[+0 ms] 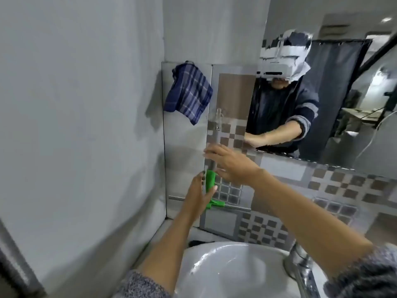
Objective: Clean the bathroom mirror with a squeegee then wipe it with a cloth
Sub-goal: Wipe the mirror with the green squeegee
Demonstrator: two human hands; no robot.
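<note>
- The mirror [335,100] filled the upper right of the frame, a person's reflection in it.
- A white sink [225,274] lay at the bottom centre, a metal tap [300,265] on its right.
- A blue checked cloth [189,93] hung at centre left, above both hands.
- The right hand [232,164], mid-frame, had its grip apart, fingers spread and holding nothing.
- The left hand [198,196], just below it, had its grip clamped on the green squeegee [211,190], whose head pointed down near the mirrored cabinet's lower edge.
</note>
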